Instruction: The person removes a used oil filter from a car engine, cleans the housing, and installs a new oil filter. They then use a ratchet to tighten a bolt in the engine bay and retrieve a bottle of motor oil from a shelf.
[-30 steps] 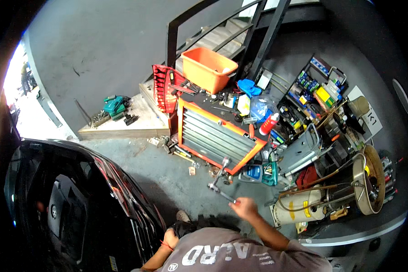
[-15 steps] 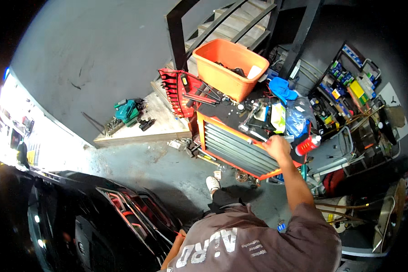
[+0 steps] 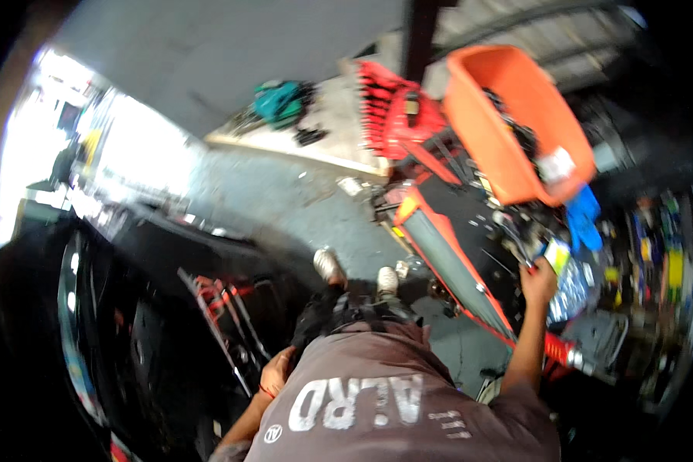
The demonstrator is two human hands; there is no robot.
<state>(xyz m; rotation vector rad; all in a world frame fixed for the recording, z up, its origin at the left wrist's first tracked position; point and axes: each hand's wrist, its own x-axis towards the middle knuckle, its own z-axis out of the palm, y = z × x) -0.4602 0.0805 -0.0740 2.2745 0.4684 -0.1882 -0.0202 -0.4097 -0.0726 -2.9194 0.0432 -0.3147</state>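
Note:
My right hand is closed around the near end of a long-shafted metal hand tool. Blur hides the tool's exact kind; its far end reaches over the cluttered top of the orange and black tool cabinet. Just beyond my fist lie a yellow-green packet and a clear bluish plastic bag. My left hand hangs at my left hip, close to my dark trousers. Its fingers are blurred and partly hidden, so their grip does not show.
An orange tub holding dark parts stands on the cabinet. Beside it are a red wrench roll and blue gloves. A red bottle is right of my forearm. A black car flanks my left; a teal tool sits on the wooden platform.
My view has swung, shifting the cabinet and tub rightward in the picture. My left hand has come fully into view at my hip. My right hand still grips the tool over the cabinet.

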